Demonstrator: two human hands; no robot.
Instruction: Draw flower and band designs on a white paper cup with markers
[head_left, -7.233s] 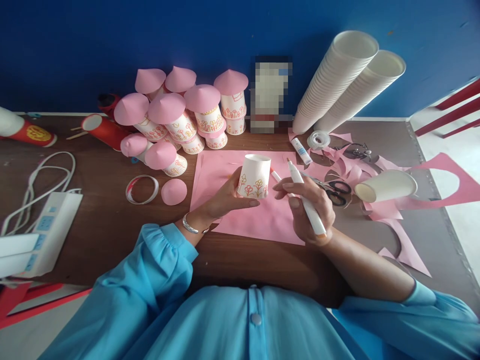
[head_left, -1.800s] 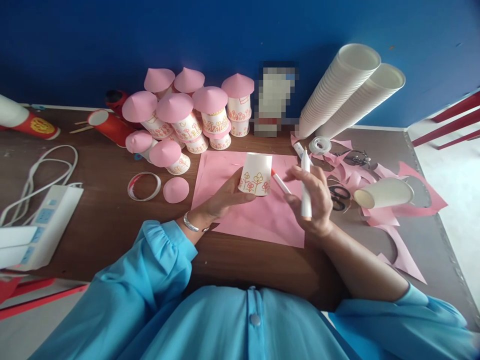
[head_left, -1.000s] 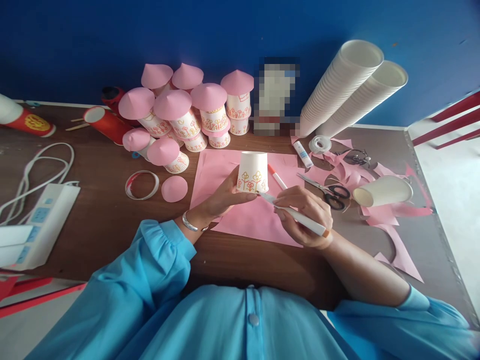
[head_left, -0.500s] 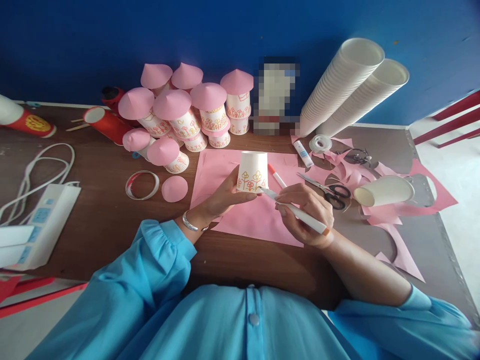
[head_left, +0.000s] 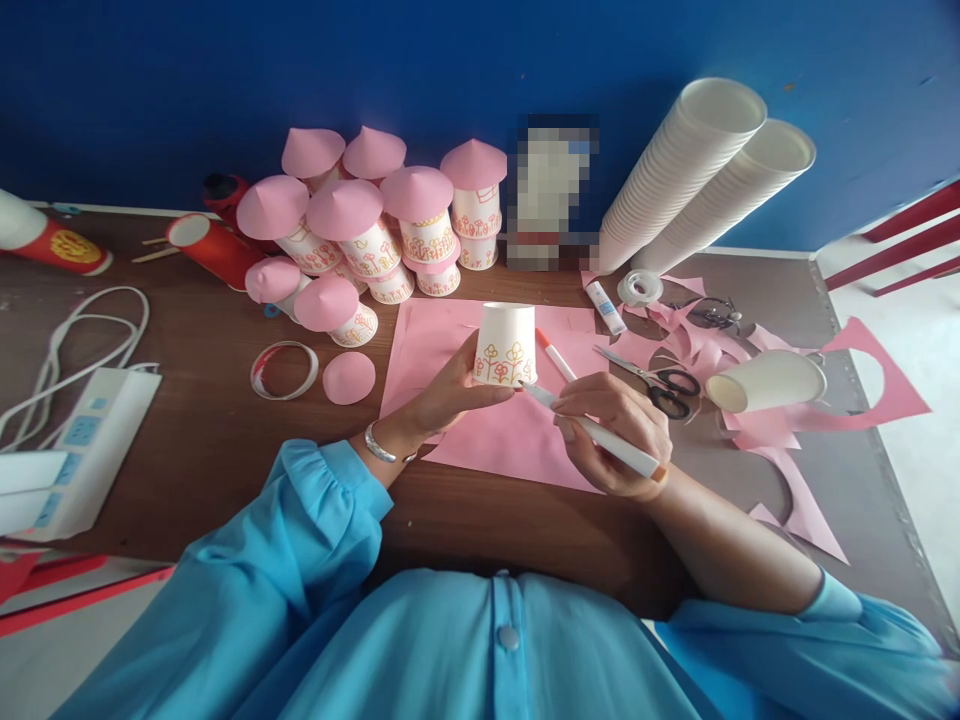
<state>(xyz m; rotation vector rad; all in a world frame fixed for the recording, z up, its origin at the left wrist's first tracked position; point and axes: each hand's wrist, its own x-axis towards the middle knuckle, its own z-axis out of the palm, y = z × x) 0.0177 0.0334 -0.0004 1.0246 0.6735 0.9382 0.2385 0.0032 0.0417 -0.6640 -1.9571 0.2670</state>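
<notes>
A white paper cup (head_left: 507, 330), turned upside down with flowers drawn round its lower part, is in my left hand (head_left: 454, 388), whose fingers close about its left side and rim. My right hand (head_left: 619, 435) grips a white marker (head_left: 619, 447) with a brown-orange end. The marker's tip is at the lower right edge of the cup, touching or very close to it. Under both hands lie pink paper sheets (head_left: 517, 440). A second marker (head_left: 555, 355) with an orange-red cap rests on the paper, just beyond my right hand.
Several flower-drawn cups with pink cone roofs (head_left: 345, 210) stand at the back left. Two tall cup stacks (head_left: 675, 170) lean at the wall. Scissors (head_left: 664, 385), a glue stick (head_left: 606, 307), a tape roll (head_left: 640, 287) and pink scraps lie right. A power strip (head_left: 97, 450) is left.
My right hand has shifted very slightly right and down with the marker, its tip still by the cup's lower edge. A pink scrap at the far right has moved a little.
</notes>
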